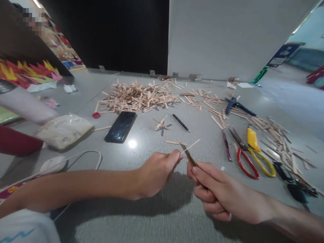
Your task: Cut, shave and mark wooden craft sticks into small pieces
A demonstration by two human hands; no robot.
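Near the middle of the table, my left hand pinches a thin wooden stick that points up to the right. My right hand is wrapped round a craft knife, its blade against or just beside the stick near my left fingertips. Just beyond the blade, a flat stick lies on the table. Farther off are a small crossed bundle of sticks and a black pen.
A large pile of cut sticks lies by the upright panels. A phone and plastic bag are left. Scissors, a yellow cutter, blue pliers and more sticks are right.
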